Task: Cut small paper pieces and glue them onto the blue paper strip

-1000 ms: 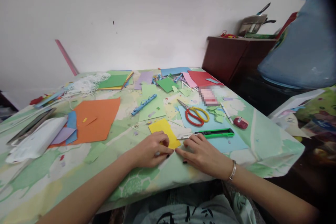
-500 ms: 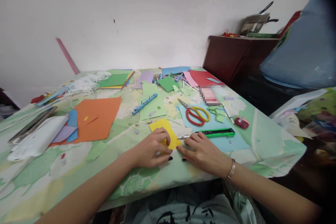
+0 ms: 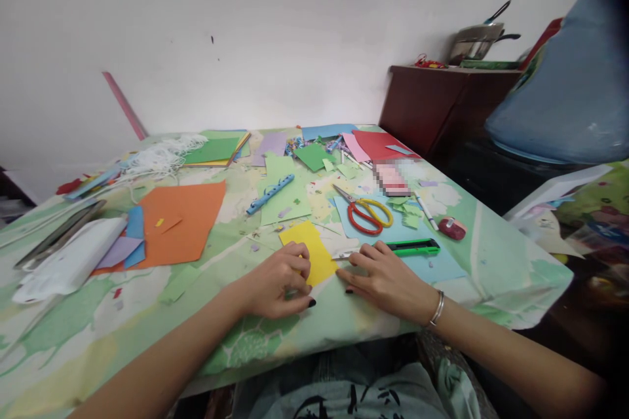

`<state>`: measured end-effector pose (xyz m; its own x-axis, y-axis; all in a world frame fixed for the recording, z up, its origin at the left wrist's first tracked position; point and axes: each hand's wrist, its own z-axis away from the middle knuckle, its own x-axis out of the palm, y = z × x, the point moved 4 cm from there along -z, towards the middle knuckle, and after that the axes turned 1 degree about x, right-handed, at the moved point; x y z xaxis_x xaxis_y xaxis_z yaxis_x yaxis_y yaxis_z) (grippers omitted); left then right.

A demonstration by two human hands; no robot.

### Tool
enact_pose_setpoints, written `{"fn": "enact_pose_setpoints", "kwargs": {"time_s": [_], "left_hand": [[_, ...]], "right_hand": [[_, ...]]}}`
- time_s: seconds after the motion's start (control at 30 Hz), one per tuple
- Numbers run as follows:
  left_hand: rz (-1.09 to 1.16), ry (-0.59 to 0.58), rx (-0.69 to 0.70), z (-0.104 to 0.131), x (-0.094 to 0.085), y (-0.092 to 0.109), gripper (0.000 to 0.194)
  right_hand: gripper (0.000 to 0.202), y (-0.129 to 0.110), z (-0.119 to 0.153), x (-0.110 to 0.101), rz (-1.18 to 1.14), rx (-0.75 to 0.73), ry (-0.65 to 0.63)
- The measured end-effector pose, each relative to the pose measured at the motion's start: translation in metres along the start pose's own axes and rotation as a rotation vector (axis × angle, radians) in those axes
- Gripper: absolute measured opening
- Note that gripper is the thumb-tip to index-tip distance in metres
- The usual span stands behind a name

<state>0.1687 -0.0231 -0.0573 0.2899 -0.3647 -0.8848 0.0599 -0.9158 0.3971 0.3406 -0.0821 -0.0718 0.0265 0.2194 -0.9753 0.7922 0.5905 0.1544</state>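
Observation:
A yellow sheet of paper point(image 3: 315, 247) lies flat near the table's front edge. My left hand point(image 3: 279, 280) rests at its left side, fingers loosely bent over that edge and thumb apart. On the other side, my right hand point(image 3: 384, 280) has its fingers apart, with the index fingertip at the sheet's right corner. A green utility knife point(image 3: 417, 247) lies just beyond my right hand, whose fingers hide its middle; its blade points left toward the yellow paper. Under the knife is a light blue sheet point(image 3: 442, 270). Scissors point(image 3: 364, 215) with red and yellow handles lie behind it.
Orange paper point(image 3: 184, 226), a white power strip-like object point(image 3: 69, 262) and a dark phone-like object point(image 3: 56, 236) lie left. A blue pen-like stick point(image 3: 270, 194) rests on light green paper point(image 3: 285, 209). Paper scraps, white string point(image 3: 162, 156) and a dark red object point(image 3: 451, 228) surround them.
My left hand has shifted slightly left, uncovering more of the yellow paper. My right hand has moved slightly right, away from the left one. The paper and tools stay put.

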Motion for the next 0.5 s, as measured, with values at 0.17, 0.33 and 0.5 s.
{"fn": "enact_pose_setpoints", "kwargs": {"time_s": [0.17,0.33,0.5], "left_hand": [[0.01,-0.014,0.025,0.0023,0.0003,0.0002,0.019],[0.012,-0.038,0.024,0.0038,0.0004,0.0002,0.019],[0.04,-0.026,0.036,0.0054,0.0001,0.0002,0.018]], "right_hand": [[0.028,0.0052,0.0029,-0.0003,0.013,0.011,0.003],[0.026,0.006,0.0033,-0.0009,0.03,-0.013,0.019],[0.026,0.005,0.0021,-0.003,0.029,0.003,0.01]]}}
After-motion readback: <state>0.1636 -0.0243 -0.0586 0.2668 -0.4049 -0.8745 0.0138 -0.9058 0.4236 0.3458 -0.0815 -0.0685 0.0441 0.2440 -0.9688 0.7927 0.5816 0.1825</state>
